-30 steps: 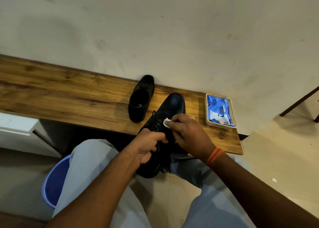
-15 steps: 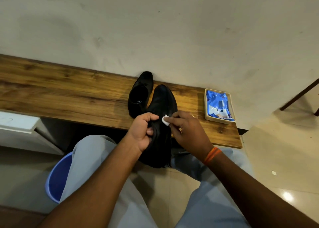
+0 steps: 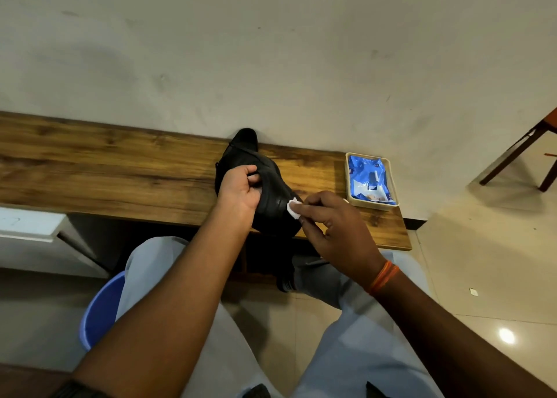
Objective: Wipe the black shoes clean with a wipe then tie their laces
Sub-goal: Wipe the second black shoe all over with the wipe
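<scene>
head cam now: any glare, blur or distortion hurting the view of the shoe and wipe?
Head view: lamp glare only on the floor tile; wide-angle bend in the bench; held black shoe dark, little detail; white wipe slightly blown out; no real blur.

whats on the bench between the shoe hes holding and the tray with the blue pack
Only bare wood of the bench, in the head view. Nearer the camera, the right hand and its wipe cross from the tray side to the held shoe.

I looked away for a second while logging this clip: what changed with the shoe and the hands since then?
The left hand turned the held shoe over onto its side. The right hand moved its white wipe from the laces to the shoe's side. Both grips unchanged; the second shoe and wipes tray stayed on the bench.
</scene>
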